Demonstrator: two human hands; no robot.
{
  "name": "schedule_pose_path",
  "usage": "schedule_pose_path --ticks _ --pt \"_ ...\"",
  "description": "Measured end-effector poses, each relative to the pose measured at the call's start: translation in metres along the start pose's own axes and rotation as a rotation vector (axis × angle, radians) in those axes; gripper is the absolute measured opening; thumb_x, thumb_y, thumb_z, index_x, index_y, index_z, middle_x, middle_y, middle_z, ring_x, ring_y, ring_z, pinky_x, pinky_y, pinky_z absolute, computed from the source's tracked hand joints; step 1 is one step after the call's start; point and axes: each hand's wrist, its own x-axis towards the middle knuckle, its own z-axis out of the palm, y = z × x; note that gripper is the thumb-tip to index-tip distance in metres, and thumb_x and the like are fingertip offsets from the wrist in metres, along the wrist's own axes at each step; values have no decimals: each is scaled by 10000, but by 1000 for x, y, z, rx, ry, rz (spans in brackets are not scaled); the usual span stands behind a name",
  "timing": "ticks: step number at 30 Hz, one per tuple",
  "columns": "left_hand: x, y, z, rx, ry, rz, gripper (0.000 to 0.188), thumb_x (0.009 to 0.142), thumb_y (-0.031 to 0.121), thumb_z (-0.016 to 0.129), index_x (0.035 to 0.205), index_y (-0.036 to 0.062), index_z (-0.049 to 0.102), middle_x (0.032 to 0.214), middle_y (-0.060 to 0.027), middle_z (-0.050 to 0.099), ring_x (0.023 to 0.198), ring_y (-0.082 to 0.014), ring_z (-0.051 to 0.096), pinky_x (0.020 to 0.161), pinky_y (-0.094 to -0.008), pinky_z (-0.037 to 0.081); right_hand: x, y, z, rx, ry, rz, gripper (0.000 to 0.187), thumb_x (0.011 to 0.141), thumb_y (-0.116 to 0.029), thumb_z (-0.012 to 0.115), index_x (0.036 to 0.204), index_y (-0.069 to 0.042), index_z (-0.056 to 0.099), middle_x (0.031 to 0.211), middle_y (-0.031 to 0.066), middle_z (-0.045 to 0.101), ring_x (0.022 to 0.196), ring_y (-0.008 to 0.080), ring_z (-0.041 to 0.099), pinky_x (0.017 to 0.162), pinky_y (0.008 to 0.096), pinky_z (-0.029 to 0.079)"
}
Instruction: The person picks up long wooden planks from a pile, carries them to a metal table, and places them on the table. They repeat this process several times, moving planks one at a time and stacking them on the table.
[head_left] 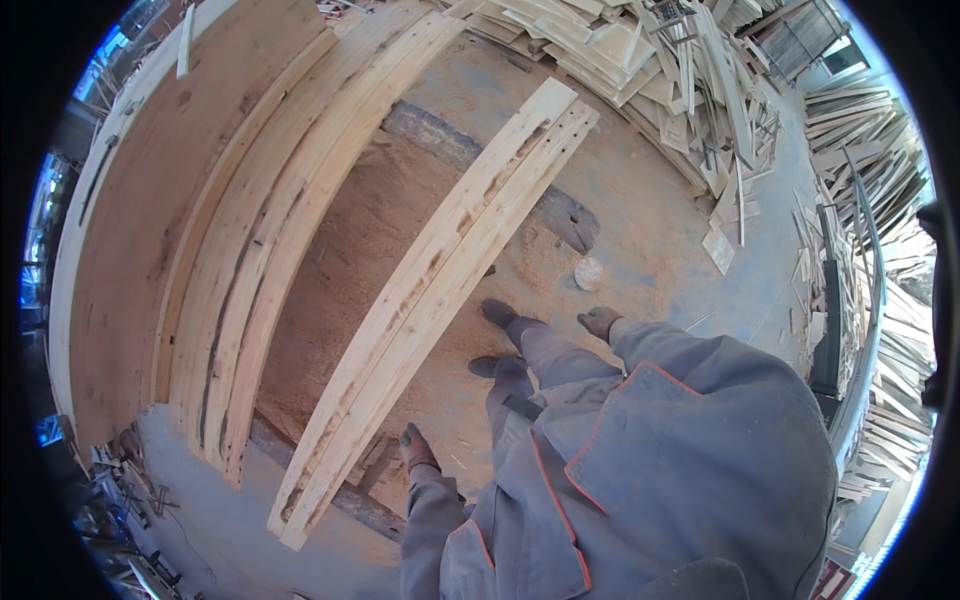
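Observation:
My left hand point(420, 452), in a dark glove, hangs low beside a long pale wooden beam point(428, 285) without touching it. Its fingers look curled in, and nothing shows in them. Farther right, my right hand point(601, 322) is held out past my legs, also gloved and closed, with nothing visible in its grip. The beam seems made of two timbers lying side by side, with rough brown bark streaks along them. It rests across dark wooden bearers point(567, 220) on the floor.
Wide planks point(270, 225) lie side by side on the left, beside a broad brown board point(165, 230). Heaps of offcuts point(640, 75) fill the far side, and more scrap wood point(870, 150) is piled at the right. Sawdust point(345, 240) covers the floor between the timbers. A pale round piece point(588, 273) lies near my feet.

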Motion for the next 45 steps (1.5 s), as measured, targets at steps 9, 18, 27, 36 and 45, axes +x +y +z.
schedule_pose_path --ticks 9,18,27,36,45 --pt "-35 30 -31 -107 100 -22 551 1034 481 585 1078 -56 699 963 -163 724 875 -230 620 796 -399 503 7 -101 -8 87 28 -301 569 983 -554 566 1173 -49 745 1144 221 746 1107 388 699 943 467 517" --pt "-76 10 40 70 -295 -133 700 998 632 497 1251 11 700 1225 -214 714 1165 -362 658 997 -471 488 88 -65 15 262 -108 -263 518 1002 -534 568 1014 -46 742 840 124 720 791 264 670 742 430 491" --pt "-84 -7 48 -120 -84 -174 696 1015 636 470 1342 40 616 1268 -205 693 1216 -383 629 1036 -475 470 114 -53 -15 280 -169 -259 429 1002 -489 618 900 -78 687 783 58 645 676 191 577 600 393 450" --pt "-131 15 41 -144 -31 -289 701 1004 617 479 1376 43 634 1345 -235 661 1257 -419 612 1064 -484 461 129 -137 -15 278 -207 -219 396 1007 -504 628 1067 -125 723 804 36 686 633 166 600 520 337 407" --pt "-159 -15 47 -93 -53 -374 857 968 775 337 1529 148 506 1538 -249 499 1428 -437 475 1190 -492 364 143 -171 7 342 -446 -576 462 1025 -588 500 1008 -157 666 856 25 660 765 191 618 667 382 505"
